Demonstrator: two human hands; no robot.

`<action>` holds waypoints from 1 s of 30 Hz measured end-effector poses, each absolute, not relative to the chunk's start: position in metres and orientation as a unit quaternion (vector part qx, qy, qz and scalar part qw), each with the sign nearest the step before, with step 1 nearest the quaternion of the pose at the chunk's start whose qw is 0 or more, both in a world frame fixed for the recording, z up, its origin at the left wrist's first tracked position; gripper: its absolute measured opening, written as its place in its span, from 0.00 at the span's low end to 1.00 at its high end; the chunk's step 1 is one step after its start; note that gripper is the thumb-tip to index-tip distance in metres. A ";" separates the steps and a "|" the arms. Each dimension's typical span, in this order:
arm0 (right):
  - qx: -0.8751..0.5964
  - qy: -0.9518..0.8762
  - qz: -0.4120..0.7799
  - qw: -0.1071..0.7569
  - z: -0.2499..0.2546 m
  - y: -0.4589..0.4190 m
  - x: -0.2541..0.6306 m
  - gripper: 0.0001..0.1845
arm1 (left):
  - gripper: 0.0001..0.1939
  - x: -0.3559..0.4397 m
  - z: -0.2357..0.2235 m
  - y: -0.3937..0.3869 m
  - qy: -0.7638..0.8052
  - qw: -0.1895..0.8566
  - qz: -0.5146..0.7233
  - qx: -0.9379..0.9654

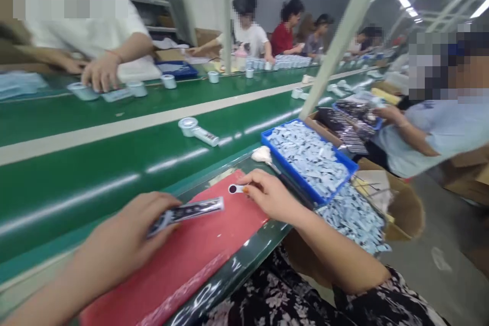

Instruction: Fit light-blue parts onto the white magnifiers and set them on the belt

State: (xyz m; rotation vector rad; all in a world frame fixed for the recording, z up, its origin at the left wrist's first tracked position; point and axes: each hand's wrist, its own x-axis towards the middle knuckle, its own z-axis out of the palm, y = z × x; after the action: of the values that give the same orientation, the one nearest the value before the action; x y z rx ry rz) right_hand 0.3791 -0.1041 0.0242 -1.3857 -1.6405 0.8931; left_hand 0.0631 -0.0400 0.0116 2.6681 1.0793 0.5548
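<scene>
My left hand is closed round a long, narrow handle-like part with a pale edge and a dark, shiny inner face. Its free end points right, over a red mat. Between the thumb and fingers of my right hand is a small pale strip with a dark round spot. The strip is a short way above and right of the handle part, apart from it. Beyond my hands, a light blue fan-shaped part with a round head and a handle lies on the green conveyor belt.
A blue tray full of small pale strips stands right of the mat, with a pile of similar strips below it. A white tool lies beside the tray. A slanted post rises behind. Co-workers sit across the belt and at right.
</scene>
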 end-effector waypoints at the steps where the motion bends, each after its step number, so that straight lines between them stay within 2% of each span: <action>1: -0.541 -0.651 0.357 0.395 0.025 -0.104 0.372 0.11 | 0.13 0.070 0.008 -0.054 0.366 0.117 0.167 0.908; 5: -0.515 -0.686 0.370 0.357 0.023 -0.106 0.341 0.07 | 0.15 0.087 -0.004 -0.083 0.379 0.116 0.141 0.907; 10: -0.505 -0.717 0.363 0.314 0.016 -0.110 0.310 0.05 | 0.19 0.085 -0.005 -0.089 0.362 0.169 0.218 0.890; 14: -0.519 -0.747 0.305 0.281 0.014 -0.110 0.300 0.04 | 0.10 0.087 -0.002 -0.090 0.352 0.187 0.253 0.881; 18: -0.541 -0.761 0.268 0.238 0.016 -0.111 0.301 0.04 | 0.10 0.093 -0.004 -0.090 0.351 0.185 0.259 0.881; 21: -0.544 -0.757 0.269 0.244 0.014 -0.111 0.308 0.01 | 0.09 0.095 -0.007 -0.090 0.355 0.171 0.271 0.878; 25: -0.522 -0.762 0.279 0.263 0.007 -0.111 0.317 0.09 | 0.08 0.096 -0.011 -0.089 0.350 0.151 0.294 0.876; 30: -0.508 -0.777 0.248 0.276 0.004 -0.112 0.317 0.04 | 0.08 0.094 -0.013 -0.089 0.346 0.140 0.312 0.873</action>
State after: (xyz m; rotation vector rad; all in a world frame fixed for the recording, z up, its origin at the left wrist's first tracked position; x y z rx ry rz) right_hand 0.3174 -0.1122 0.0037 -1.3648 -2.0879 0.6659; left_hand 0.0938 -0.0895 -0.0132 2.5229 0.9996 0.9021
